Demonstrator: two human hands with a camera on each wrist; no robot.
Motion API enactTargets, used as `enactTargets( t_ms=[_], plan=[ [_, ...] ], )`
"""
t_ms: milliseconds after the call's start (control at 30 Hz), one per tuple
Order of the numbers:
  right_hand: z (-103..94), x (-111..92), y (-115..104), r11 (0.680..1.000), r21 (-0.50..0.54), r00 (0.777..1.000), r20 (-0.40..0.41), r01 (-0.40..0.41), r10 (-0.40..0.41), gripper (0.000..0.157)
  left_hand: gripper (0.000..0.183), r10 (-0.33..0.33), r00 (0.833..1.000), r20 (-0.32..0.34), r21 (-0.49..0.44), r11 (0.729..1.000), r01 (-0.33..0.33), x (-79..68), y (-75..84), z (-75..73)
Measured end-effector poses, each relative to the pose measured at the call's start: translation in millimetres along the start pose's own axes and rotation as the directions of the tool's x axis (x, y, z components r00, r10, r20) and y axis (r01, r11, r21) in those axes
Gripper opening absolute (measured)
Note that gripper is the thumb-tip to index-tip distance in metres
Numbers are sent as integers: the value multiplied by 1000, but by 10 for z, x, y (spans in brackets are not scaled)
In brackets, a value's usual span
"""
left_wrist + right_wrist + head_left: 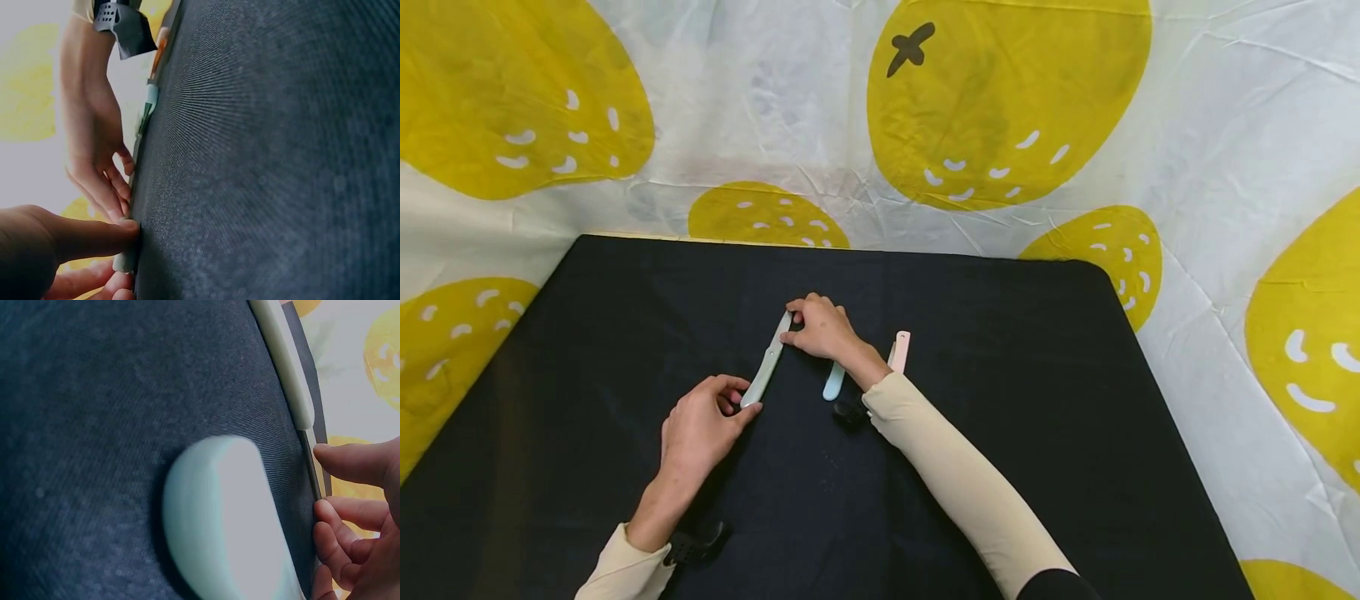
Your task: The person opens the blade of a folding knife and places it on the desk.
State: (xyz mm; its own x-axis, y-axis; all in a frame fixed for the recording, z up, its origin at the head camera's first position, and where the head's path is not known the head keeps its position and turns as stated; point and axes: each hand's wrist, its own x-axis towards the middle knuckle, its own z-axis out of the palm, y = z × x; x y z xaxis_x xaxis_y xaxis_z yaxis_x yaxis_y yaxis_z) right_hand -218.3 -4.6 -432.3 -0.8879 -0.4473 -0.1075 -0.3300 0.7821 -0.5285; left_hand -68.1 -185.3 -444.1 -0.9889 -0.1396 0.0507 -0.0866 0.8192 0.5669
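Note:
A small knife with a pale green handle (762, 377) lies slanted over the dark tabletop, its narrow blade (314, 459) pointing away. My left hand (700, 429) pinches the handle's near end between thumb and fingers. At the far end, my right hand (823, 327) holds the blade between thumb and fingertips. Just right of it is a pale blue handle (832, 385), partly covered by the right hand and wrist; it looms large in the right wrist view. Farther right, a pink-handled piece (901, 350) with a hole at its end is partly hidden behind the right forearm.
A black cloth (1000, 375) covers the table. Behind it hangs a pale curtain (790, 100) printed with yellow fruit shapes. Dark wrist-worn devices (850, 414) sit under both wrists, the right one close beside the blue handle.

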Motion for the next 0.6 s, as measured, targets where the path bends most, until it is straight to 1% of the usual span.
enactTargets(
  t_ms=[167, 300, 400, 467, 600],
  plan=[
    [3, -8, -16, 999, -34, 1000, 4, -13, 13, 56, 30, -5, 1000, 19, 4, 1000, 5, -5, 11, -8],
    [-10, -29, -8, 999, -27, 1000, 16, -18, 19, 57, 34, 3, 1000, 20, 15, 1000, -3, -9, 23, -6],
    [-38, -48, 23, 1000, 7, 1000, -1, -24, 24, 53, 38, 33, 999, -5, 22, 999, -33, -1, 40, 19],
    [-68, -63, 51, 998, 49, 999, -17, -28, 29, 49, 38, 65, 997, -31, 21, 998, -65, 7, 60, 44],
    [-144, -103, 117, 992, 124, 998, -48, -23, 29, 40, 34, 135, 988, -72, 7, 991, -135, 20, 115, 107]
  ],
)
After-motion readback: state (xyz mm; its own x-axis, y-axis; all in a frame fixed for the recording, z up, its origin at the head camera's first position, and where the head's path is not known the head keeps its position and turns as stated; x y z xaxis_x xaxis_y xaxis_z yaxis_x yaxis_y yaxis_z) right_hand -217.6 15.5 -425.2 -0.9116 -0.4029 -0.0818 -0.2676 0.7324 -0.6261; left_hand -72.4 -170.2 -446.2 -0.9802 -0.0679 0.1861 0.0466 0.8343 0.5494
